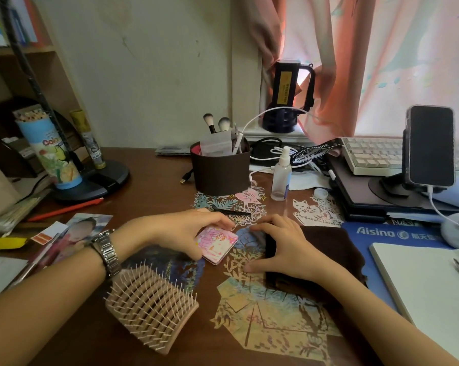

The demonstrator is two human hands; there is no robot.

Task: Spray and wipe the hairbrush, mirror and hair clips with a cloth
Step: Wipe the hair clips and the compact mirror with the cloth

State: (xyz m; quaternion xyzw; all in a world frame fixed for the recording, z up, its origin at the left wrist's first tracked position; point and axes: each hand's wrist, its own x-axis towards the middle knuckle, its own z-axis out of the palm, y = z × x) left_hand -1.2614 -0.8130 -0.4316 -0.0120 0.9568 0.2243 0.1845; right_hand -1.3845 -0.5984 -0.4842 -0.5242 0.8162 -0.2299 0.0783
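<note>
Two hands are working mid-surface: the left hand (186,231) is pinching the closed pink mirror (218,244) with curled fingers, while the right hand (281,247) is pressing relaxed fingers on the brown cloth (326,249); hairbrush (151,305) lying near-left.

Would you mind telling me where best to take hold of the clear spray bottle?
Probably the spray bottle around its clear body, right hand coming from the front: it stands upright and the brown holder crowds its left.
</note>
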